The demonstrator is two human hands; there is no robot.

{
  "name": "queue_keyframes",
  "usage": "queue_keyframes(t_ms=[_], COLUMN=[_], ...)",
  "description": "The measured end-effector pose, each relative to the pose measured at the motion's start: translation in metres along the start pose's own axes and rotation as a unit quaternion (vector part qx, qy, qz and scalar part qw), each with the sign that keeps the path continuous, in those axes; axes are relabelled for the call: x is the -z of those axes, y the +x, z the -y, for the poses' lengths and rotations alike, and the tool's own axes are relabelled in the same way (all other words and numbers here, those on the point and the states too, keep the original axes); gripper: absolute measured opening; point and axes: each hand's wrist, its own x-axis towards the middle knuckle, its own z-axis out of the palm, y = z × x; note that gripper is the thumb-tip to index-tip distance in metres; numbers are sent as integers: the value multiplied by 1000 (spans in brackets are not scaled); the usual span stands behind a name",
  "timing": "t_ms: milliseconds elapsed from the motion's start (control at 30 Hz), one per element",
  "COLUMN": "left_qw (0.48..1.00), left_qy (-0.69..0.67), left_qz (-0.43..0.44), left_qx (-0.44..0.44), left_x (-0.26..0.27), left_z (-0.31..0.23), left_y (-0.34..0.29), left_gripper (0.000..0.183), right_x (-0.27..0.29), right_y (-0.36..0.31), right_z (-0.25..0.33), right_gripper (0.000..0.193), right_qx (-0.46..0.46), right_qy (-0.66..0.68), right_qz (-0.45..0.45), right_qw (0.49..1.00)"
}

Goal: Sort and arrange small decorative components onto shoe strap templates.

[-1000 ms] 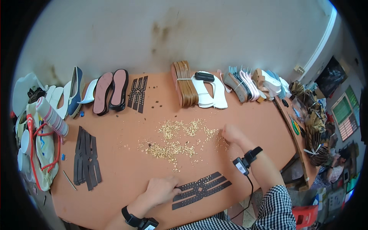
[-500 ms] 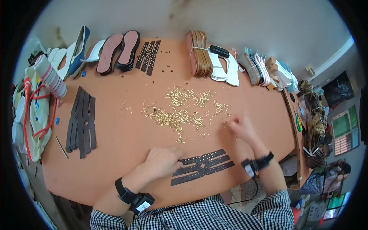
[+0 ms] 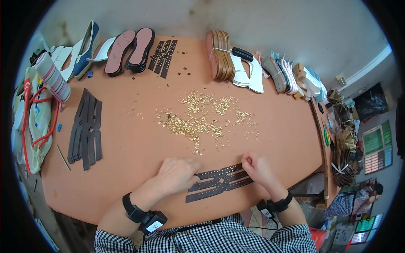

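Note:
A dark slotted shoe upper (image 3: 222,181), studded with small gold dots, lies flat at the table's near edge. My left hand (image 3: 179,173) has curled fingers on its left end, thumb and fingertips gripping the edge. At its upper right strip, my right hand (image 3: 258,169) is closed in a pinch. Whatever lies between those fingertips is too small or hidden to make out. Beyond both hands, small gold studs (image 3: 185,128) are spread in loose heaps across the middle of the table.
More dark uppers (image 3: 87,130) are stacked at left beside a thin metal rod (image 3: 63,157). Pink-topped soles (image 3: 141,48), a studded upper (image 3: 163,58) and a tied bundle of brown soles (image 3: 221,57) line the back. A bag with red handles (image 3: 37,126) sits far left.
My right hand has come down and nearer, from beside the stud heaps to the upper's right end. My left hand stays at the left end. The view has shifted slightly.

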Motion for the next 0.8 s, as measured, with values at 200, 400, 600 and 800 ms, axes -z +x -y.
queue_keyframes(t_ms=[200,400,600,800], left_qw=[1000,1000,1000,1000], left_qy=[-7,2,0,0], left_qz=[0,-9,-19,-21], left_qx=[5,3,-5,-9], left_x=[1,0,1,-1], left_z=[-1,-1,-1,0], left_y=[1,0,-1,-1], left_gripper=[23,22,22,22], right_x=[-2,-1,-5,-6], right_y=[6,2,3,5], right_z=[-13,-12,-16,-10], right_gripper=[10,8,7,7], right_qx=[82,21,95,87], right_qy=[-66,14,-34,-88], right_qz=[-24,-45,-64,-38], right_qw=[994,999,993,992])
